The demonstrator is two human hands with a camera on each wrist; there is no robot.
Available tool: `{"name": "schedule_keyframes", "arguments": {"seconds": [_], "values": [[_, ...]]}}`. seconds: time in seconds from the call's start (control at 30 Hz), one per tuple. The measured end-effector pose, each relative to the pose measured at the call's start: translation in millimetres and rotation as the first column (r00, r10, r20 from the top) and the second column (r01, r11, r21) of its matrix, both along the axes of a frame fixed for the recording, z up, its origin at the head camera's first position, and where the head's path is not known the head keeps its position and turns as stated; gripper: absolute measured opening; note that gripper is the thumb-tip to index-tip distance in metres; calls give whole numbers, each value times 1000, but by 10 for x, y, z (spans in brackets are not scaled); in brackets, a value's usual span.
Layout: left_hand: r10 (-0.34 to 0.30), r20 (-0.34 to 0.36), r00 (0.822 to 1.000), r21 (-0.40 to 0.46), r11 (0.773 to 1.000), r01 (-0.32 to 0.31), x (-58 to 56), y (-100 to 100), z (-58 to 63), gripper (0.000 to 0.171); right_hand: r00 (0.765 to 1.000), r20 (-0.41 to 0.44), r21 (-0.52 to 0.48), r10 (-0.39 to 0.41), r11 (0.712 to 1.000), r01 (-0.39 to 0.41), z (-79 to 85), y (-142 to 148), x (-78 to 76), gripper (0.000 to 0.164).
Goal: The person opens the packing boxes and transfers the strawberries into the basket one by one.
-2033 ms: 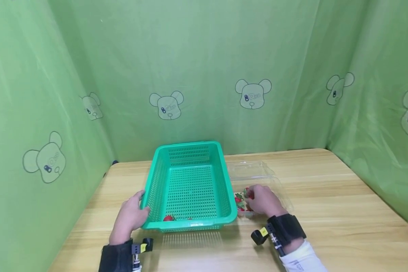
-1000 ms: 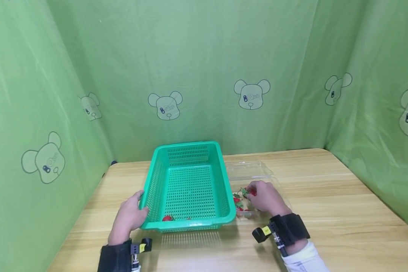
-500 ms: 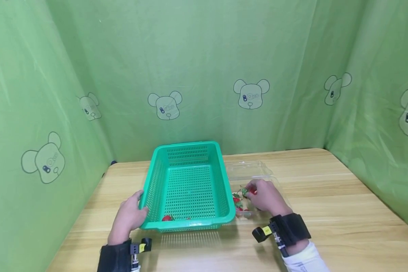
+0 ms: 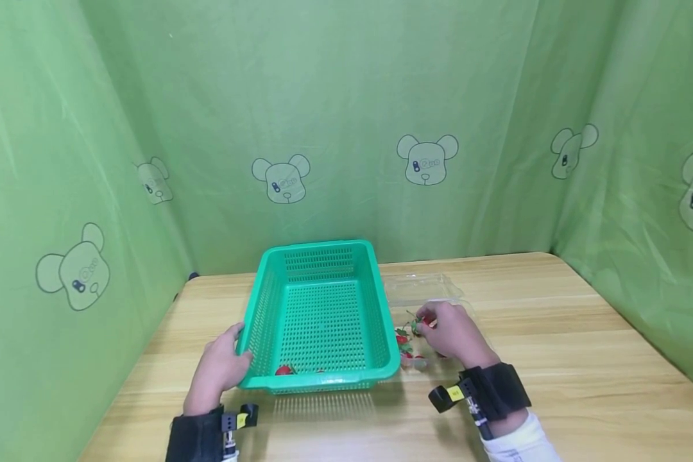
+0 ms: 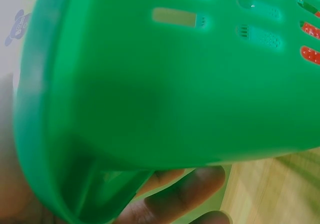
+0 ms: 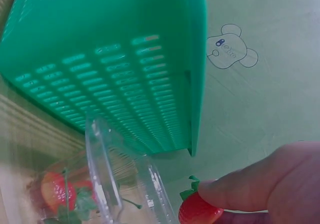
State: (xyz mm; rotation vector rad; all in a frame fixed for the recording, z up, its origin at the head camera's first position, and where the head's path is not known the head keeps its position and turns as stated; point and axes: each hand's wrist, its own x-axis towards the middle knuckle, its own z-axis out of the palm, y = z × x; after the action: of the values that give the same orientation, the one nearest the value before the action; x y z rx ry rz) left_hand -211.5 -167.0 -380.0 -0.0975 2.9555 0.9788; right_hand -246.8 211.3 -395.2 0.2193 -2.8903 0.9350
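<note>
My left hand (image 4: 219,369) grips the near left part of the rim of a green plastic basket (image 4: 323,314); in the left wrist view its fingers (image 5: 187,194) come under the rim. A red strawberry (image 4: 285,370) lies at the near end inside. To the right of the basket, my right hand (image 4: 453,330) pinches a strawberry (image 6: 196,211) with a green leafy cap between thumb and fingers. It is over a clear plastic box (image 6: 102,169), whose near side it partly hides. Several more strawberries (image 4: 402,340) with green leaves sit in the box.
The clear lid (image 4: 416,289) of the box lies back towards the far table edge. The wooden table (image 4: 554,333) stands between green curtains (image 4: 346,96) at the back and sides. The box stands close against the basket's right side.
From among the strawberries in the box, my right hand has taken hold of one and lifted it slightly, moving a little to the right. My left hand stays on the basket.
</note>
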Motion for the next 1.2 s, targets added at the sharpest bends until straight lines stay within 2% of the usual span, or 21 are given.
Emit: {"name": "schedule_keyframes", "arguments": {"seconds": [1.2], "values": [[5,-11,1000,-13,1000,-5,-14,6,-21,59,996,-78,-45,45,998,-49,211,-107,166,24]]}}
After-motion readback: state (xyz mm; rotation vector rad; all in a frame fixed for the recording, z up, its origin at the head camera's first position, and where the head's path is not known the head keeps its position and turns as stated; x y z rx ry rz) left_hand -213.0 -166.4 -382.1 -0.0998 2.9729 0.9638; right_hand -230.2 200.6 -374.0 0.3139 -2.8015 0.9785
